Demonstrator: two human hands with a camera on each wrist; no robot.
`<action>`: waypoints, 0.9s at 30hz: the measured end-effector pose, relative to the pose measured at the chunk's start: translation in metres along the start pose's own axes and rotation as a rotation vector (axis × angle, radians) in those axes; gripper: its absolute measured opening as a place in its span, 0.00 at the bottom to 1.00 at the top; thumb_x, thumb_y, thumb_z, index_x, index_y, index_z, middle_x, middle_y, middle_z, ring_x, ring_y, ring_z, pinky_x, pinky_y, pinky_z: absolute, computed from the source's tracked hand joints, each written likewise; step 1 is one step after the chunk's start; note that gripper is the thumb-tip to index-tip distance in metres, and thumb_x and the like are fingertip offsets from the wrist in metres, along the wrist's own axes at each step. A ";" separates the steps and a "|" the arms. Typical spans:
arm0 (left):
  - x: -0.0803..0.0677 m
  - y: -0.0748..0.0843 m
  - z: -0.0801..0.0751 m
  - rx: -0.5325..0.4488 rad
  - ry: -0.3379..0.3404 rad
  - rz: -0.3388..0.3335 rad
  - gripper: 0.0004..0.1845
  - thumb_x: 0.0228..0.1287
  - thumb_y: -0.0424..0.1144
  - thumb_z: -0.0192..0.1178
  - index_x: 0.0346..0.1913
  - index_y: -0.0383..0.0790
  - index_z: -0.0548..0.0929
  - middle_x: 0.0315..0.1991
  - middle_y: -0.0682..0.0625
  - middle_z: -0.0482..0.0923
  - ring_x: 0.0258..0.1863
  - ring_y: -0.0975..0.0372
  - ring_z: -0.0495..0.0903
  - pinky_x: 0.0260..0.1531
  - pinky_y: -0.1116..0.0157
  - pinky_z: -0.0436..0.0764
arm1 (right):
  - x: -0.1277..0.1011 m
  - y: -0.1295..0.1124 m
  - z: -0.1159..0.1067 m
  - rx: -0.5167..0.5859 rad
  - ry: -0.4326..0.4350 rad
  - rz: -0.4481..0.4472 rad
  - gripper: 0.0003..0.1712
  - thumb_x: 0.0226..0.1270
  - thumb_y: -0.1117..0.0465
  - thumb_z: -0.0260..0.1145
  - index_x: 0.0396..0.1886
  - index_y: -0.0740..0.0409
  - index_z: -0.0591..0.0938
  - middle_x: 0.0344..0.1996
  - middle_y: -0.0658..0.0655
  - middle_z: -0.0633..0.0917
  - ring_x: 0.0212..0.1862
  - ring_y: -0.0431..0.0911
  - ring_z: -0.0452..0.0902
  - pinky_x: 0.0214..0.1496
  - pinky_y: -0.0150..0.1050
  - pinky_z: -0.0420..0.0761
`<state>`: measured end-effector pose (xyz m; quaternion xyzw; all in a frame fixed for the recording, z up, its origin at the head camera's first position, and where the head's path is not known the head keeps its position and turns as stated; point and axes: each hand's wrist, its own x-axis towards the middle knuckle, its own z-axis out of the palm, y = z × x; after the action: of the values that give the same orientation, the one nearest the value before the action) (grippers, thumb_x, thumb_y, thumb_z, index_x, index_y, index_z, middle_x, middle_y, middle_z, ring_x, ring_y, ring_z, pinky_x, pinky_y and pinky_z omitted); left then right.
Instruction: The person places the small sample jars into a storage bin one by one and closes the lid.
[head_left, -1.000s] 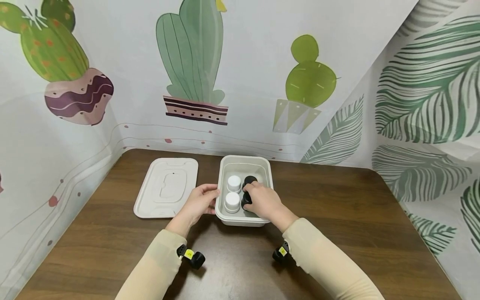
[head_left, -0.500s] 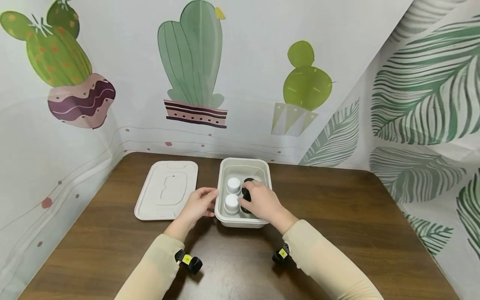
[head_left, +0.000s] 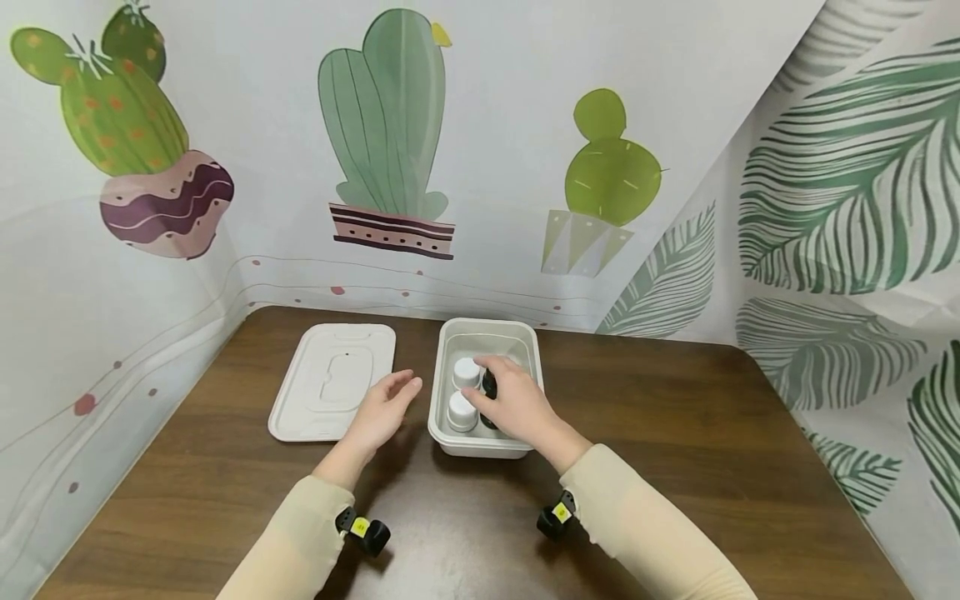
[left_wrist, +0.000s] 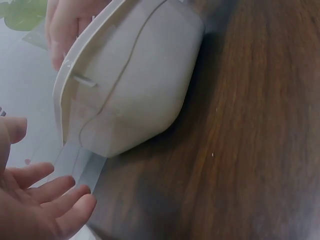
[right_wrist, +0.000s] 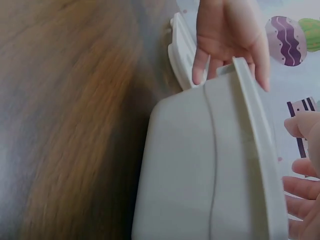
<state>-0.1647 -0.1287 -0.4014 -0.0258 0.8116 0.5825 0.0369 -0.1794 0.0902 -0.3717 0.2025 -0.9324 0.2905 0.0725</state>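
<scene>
A white box (head_left: 527,337) stands on the brown table (head_left: 675,433). In its left half are two white-capped bottles (head_left: 466,372), one behind the other. My right hand (head_left: 514,402) reaches into the right half and lies over black bottles (head_left: 489,385); its fingers look stretched out and hide most of them. My left hand (head_left: 384,406) hovers with straight fingers between the box and the flat white lid (head_left: 333,379), touching neither. The left wrist view shows the box's outer wall (left_wrist: 135,85) and my left hand's spread fingers (left_wrist: 40,200) beside it.
The lid lies flat to the left of the box. Cloth walls printed with cacti and leaves close in the table at the back, left and right. Bare tabletop stretches to the right of the box and in front of it.
My left hand has let go of the box's left rim and drawn back to the left, fingers straightened. My right hand's fingers have stretched further back over the black bottles.
</scene>
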 end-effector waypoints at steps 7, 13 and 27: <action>-0.002 -0.004 -0.013 0.046 0.018 0.040 0.31 0.70 0.48 0.51 0.67 0.30 0.63 0.66 0.34 0.65 0.66 0.44 0.65 0.65 0.50 0.66 | 0.002 -0.009 0.000 0.145 0.030 -0.011 0.33 0.60 0.49 0.65 0.62 0.60 0.72 0.57 0.61 0.78 0.59 0.54 0.73 0.61 0.49 0.73; -0.005 -0.010 -0.028 0.080 0.032 0.036 0.31 0.71 0.49 0.50 0.68 0.30 0.62 0.67 0.33 0.63 0.65 0.44 0.66 0.65 0.50 0.66 | 0.004 -0.017 0.001 0.255 -0.011 0.016 0.36 0.61 0.50 0.65 0.66 0.61 0.68 0.60 0.63 0.75 0.62 0.55 0.71 0.64 0.49 0.71; -0.007 -0.017 -0.056 0.164 0.057 0.006 0.34 0.72 0.53 0.45 0.70 0.31 0.58 0.70 0.35 0.59 0.67 0.44 0.63 0.65 0.48 0.65 | 0.008 -0.047 0.009 0.518 -0.074 0.053 0.38 0.63 0.52 0.64 0.69 0.61 0.63 0.66 0.61 0.69 0.69 0.51 0.64 0.69 0.45 0.66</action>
<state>-0.1580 -0.1873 -0.3993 -0.0369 0.8575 0.5130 0.0137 -0.1670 0.0474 -0.3535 0.2005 -0.8339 0.5136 -0.0233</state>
